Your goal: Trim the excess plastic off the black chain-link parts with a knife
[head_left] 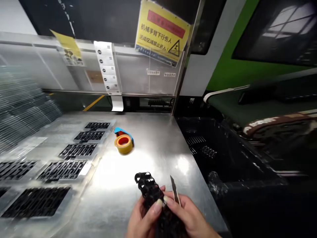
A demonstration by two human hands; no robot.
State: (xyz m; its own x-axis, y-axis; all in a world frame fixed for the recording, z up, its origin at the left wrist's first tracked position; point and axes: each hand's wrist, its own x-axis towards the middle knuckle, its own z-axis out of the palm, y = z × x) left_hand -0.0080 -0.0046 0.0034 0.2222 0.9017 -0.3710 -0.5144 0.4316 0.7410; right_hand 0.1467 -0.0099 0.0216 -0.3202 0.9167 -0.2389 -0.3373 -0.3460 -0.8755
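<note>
Far left: stack of clear trays (22, 105), then clear trays loaded with black parts (61, 169) laid out over the left half of the steel table (153, 142). Tape roll (123, 144), yellow with an orange core, in a blue dispenser, sits mid-table, well apart from the hands. Bottom centre: left hand (141, 221) curled around a stack of black plastic parts (151, 193), thumb pressed on top. Right hand (185, 216) touches the same stack, fingers closed on it, and also pinches a thin blade (174, 191) pointing up. Black bin (223, 155) lined with plastic just right of the table. Yellow warning sign (162, 31) above.
</note>
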